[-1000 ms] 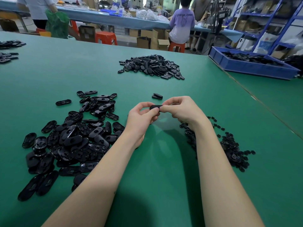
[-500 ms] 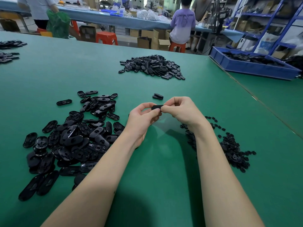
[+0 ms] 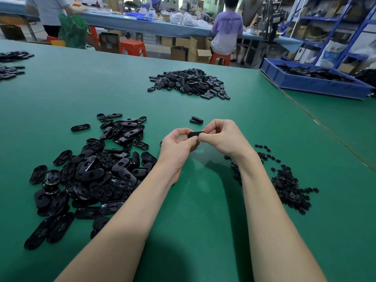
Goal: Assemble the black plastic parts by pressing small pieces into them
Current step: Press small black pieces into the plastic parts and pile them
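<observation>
A black oval plastic part [image 3: 195, 134] is held above the green table between both hands. My left hand [image 3: 177, 148] pinches its left end and my right hand [image 3: 224, 139] pinches its right end, fingers curled over it. Most of the part is hidden by my fingers, and no small piece can be seen on it. A loose heap of black oval parts [image 3: 91, 169] lies to the left. Under my right forearm and to its right lies a scatter of small black pieces [image 3: 289, 186].
A second heap of oval parts [image 3: 189, 83] sits farther back at the centre, with two stacked parts [image 3: 196, 120] just beyond my hands. A blue bin [image 3: 313, 83] of black parts stands at the back right. More parts [image 3: 12, 62] lie far left. People work at a far bench.
Both hands stay together around the same black part; their position has hardly shifted, only the fingers have worked slightly on it.
</observation>
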`<state>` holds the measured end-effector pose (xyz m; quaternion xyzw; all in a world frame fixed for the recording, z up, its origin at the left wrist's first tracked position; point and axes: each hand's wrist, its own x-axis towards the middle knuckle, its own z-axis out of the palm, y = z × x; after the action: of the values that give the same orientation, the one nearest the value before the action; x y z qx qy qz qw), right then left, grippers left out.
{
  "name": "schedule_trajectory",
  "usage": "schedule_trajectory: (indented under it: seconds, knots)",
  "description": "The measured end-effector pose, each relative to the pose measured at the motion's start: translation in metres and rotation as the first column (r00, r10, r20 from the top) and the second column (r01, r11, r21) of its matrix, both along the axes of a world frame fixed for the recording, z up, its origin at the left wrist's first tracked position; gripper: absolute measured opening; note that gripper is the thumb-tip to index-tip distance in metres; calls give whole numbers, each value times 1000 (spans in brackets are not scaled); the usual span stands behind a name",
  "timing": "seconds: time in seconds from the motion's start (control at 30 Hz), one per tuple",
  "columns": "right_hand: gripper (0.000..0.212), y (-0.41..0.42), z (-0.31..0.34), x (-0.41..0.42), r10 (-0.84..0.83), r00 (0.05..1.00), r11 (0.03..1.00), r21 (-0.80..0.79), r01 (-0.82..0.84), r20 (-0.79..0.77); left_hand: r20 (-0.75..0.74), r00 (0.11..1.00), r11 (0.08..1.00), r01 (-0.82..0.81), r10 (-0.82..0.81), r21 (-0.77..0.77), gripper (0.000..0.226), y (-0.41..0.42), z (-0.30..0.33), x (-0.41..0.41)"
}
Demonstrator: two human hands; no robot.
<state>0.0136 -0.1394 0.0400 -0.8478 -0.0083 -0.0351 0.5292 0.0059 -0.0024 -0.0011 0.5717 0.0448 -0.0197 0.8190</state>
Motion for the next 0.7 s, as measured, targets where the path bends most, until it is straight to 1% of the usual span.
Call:
schedule_trajectory:
  seconds: [0.17,0.4,0.5,0.6,0.7]
  knots:
    - [22,0,-1,1,-10,1000,1000,-16,10,11,-8,1000,1000,-1,1,-2,20,1,-1,1]
    - [21,-1,-3,0,-22,1000,1000,9,22,3,-6,1000,1000,-4,4,9,20,1,0,1]
    - [19,-3,-2,-1,-18,1000,999,46,19,-18,15,1000,999,13,-13,-30,18,0,-1,0]
    - [20,-4,-2,-2,-17,1000,997,69,18,-21,7,999,995,37,-37,-90,16,1,-1,0]
    - [20,-3,-2,-2,-17,1000,997,74,18,-23,-1,999,993,41,-41,-111,16,1,0,-1]
